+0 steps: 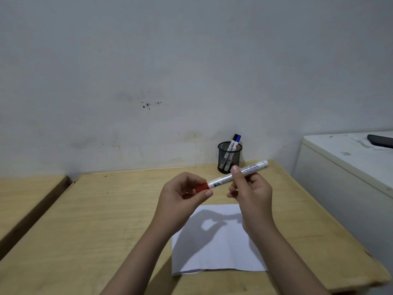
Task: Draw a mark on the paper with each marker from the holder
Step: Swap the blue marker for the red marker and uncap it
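Note:
I hold a white marker with a red cap level in the air above the table. My right hand grips its white barrel. My left hand pinches the red cap between thumb and fingers. Below my hands a white sheet of paper lies flat on the wooden table; I see no marks on it. A black mesh holder stands at the table's back edge near the wall, with a blue-capped marker sticking out of it.
A white cabinet stands to the right of the table, with a dark phone on top. A second wooden surface lies to the left across a gap. The wall is close behind the holder.

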